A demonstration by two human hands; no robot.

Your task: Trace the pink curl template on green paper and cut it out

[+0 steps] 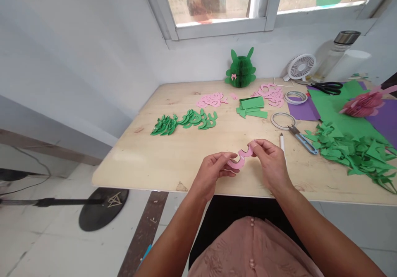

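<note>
A curved pink paper cutout (238,163) is stretched between my two hands, just above the front of the wooden table. My left hand (214,170) pinches its left end between thumb and fingers. The right end is pinched by my right hand (269,157). Close beyond my right hand lie a white pen (282,141) and blue-handled thread snips (302,139). Farther back are pink paper cutouts (212,99), a stack of green paper strips (252,105), and curved green paper pieces (198,119) in piles.
Green paper scraps (356,148) heap at the right, near a pink honeycomb paper piece (364,104). Two tape rolls, one of them white (295,97), black scissors (328,87), a small fan (300,67) and a glass bottle (331,57) stand or lie behind. A green honeycomb figure (242,71) is against the wall.
</note>
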